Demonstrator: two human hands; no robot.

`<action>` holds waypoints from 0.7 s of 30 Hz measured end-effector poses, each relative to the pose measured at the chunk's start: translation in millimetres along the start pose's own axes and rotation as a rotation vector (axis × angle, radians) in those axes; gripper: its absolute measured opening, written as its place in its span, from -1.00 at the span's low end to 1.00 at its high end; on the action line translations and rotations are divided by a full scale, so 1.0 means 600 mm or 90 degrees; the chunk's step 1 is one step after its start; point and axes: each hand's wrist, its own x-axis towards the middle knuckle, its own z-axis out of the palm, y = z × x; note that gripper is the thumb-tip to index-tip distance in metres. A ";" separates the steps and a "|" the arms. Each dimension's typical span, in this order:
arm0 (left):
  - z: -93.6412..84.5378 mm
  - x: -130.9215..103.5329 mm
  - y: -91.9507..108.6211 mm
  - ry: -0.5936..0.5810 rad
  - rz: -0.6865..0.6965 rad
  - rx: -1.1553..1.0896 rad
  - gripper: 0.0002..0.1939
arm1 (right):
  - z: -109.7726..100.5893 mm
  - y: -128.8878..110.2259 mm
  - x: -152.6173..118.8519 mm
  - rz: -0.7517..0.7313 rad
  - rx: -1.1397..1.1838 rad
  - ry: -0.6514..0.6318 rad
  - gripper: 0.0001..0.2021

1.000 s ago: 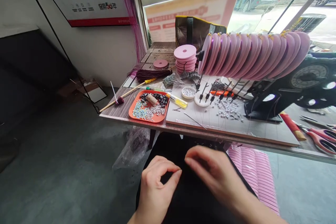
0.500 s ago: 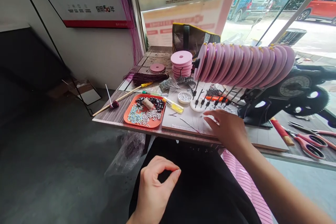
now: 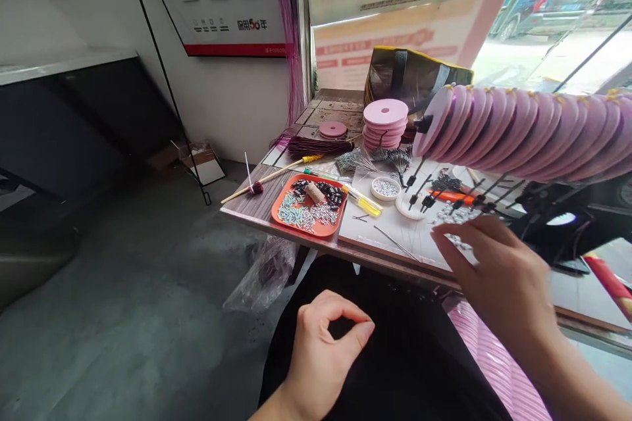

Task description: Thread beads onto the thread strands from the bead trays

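My left hand [image 3: 332,348] is over my dark-clothed lap, thumb and forefinger pressed together in a pinch. Whatever is between those fingertips is too small to make out. Above the front of the light work board [image 3: 395,237], my right hand [image 3: 503,276] has thumb and forefinger brought together at their tips. I cannot see what they hold, if anything. Loose silvery beads [image 3: 451,214] lie just behind the right fingers. To their left rests a thin metal rod [image 3: 396,241]. A small white dish [image 3: 386,188] holds silvery beads.
An orange tray [image 3: 323,233] holds black, blue-green and silver beads. Pink discs [image 3: 513,131] hang in a row on a black stand at right, with weighted rods below. More pink spools [image 3: 386,113] are stacked behind. A yellow-handled tool [image 3: 365,202] lies beside the tray.
The view has swung left, so everything appears farther right. My right hand has drawn back slightly from the beads, its thumb and forefinger now closer together. My left hand keeps its pinch.
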 end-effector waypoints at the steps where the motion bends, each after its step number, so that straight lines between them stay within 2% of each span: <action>1: 0.000 0.001 -0.001 -0.002 -0.010 -0.018 -0.93 | -0.009 -0.005 -0.018 0.004 0.081 0.070 -0.85; 2: 0.000 0.001 -0.001 -0.003 -0.019 -0.038 -0.94 | -0.017 -0.013 -0.036 0.019 0.169 0.095 -0.88; 3: 0.001 0.003 -0.002 -0.007 -0.024 -0.057 -0.94 | -0.023 -0.023 -0.054 0.043 0.269 0.070 -0.90; 7: 0.007 0.005 -0.001 -0.027 -0.026 -0.118 -0.94 | -0.018 -0.067 -0.101 0.241 0.679 -0.218 -0.87; 10: 0.011 0.003 -0.001 -0.029 -0.020 -0.140 -0.95 | 0.006 -0.083 -0.114 0.388 0.887 -0.317 -0.82; 14: 0.013 0.002 -0.003 -0.015 -0.001 -0.142 -0.96 | 0.024 -0.089 -0.122 0.496 1.028 -0.357 -0.78; 21: 0.013 0.003 -0.006 0.000 0.025 -0.132 -0.96 | 0.022 -0.096 -0.125 0.497 1.048 -0.373 -0.77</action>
